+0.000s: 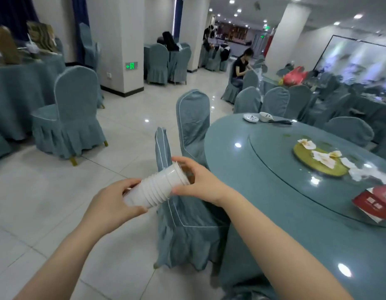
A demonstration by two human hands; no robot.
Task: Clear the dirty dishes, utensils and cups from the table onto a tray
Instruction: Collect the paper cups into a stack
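Between both hands (pixel 157 189), nested white ribbed cups (pixel 156 189) lie tilted.

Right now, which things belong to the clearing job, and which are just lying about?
Job:
cup stack, held by left hand and right hand
plate
bowl
chopsticks

Lying about:
napkins on the green dish
red box
chair

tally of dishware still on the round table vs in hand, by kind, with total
Small plates on the table: 1, the patterned plate
White bowls on the table: 1, the white bowl
Chopstick bundles on the table: 1, the dark chopsticks
Cup stacks in hand: 1, the stack of white cups, gripped by left hand and right hand
Total: 4
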